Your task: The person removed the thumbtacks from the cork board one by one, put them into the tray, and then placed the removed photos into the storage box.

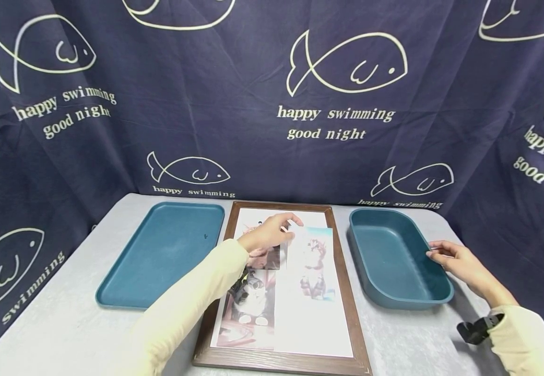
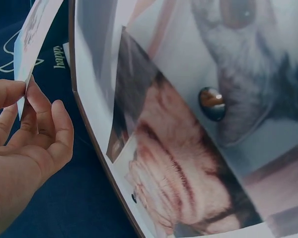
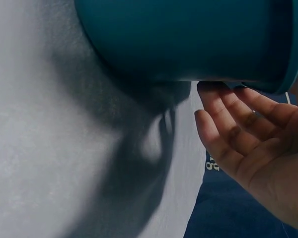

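My left hand (image 1: 272, 232) pinches the upper left corner of a photo print (image 1: 316, 261) between thumb and fingers. The print shows cats on pale blue and is held over a white board in a brown frame (image 1: 281, 359). On the board's left half lie a tabby cat photo (image 2: 164, 163) and, below it in the head view, a grey-and-white cat photo (image 1: 248, 313). A shiny round stud (image 2: 212, 104) sits on that lower photo. My right hand (image 1: 462, 266) holds the right rim of a deep teal tub (image 1: 389, 303), its fingers against the outer wall.
A flat teal tray (image 1: 159, 256) lies left of the board, with a small dark object (image 1: 205, 236) near its right side. Everything stands on a pale grey table (image 1: 65, 324). A dark blue fish-print curtain (image 1: 234, 94) hangs behind and along the sides.
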A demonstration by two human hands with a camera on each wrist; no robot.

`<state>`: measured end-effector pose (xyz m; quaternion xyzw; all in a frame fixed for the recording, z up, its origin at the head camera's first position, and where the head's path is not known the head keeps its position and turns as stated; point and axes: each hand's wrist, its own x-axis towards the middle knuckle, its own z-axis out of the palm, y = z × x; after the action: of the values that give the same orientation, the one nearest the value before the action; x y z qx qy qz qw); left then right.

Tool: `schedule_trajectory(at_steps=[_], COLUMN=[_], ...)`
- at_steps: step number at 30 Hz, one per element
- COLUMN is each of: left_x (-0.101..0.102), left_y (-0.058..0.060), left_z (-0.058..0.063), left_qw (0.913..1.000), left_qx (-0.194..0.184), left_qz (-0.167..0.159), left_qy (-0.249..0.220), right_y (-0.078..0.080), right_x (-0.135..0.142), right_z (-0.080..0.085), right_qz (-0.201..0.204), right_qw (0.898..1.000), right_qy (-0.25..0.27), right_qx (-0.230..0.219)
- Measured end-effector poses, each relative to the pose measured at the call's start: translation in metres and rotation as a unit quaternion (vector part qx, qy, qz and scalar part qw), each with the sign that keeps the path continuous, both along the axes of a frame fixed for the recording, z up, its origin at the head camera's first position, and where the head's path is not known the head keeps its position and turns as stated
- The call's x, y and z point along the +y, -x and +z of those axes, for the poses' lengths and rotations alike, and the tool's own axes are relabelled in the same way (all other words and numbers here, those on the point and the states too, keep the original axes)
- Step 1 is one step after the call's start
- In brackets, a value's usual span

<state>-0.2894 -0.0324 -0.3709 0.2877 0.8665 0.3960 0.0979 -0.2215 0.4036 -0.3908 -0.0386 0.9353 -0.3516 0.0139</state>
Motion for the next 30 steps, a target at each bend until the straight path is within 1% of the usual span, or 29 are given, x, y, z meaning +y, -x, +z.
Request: schedule_trajectory(at_steps=[5,8,13,16,23,30], left_x=[0.000,0.002,0.009,0.014,0.025,0.037], left_y=[0.002,0.003,0.004,0.005,0.005,0.004], left_z=[0.006,0.010,0.018,0.022,0.030,0.040], left_qw=[0.9996,0.9994,0.9994,0.9995,0.9991,0.9985], left_qx=[0.025,0.033,0.025,0.024,0.008,0.008], left_qz=[-0.007,-0.013,-0.014,-0.009,-0.012,-0.012], left_qy=[0.003,-0.005,-0.018,-0.017,-0.039,-0.053], right_y=[0.001,0.002,0.002,0.002,0.002,0.003], right_x=[-0.001,-0.001,0.000,0.001,0.001,0.001], right_z=[0.003,0.005,0.006,0.006,0.006,0.006], right_qz=[0.009,0.010,0.008,0.006,0.001,0.003], right_qw=[1.000,0.999,0.998,0.998,0.998,0.999], right_qy=[-0.001,-0.003,0.001,0.002,0.004,-0.002], right_qx=[-0.026,-0.044,-0.056,-0.058,-0.057,-0.054])
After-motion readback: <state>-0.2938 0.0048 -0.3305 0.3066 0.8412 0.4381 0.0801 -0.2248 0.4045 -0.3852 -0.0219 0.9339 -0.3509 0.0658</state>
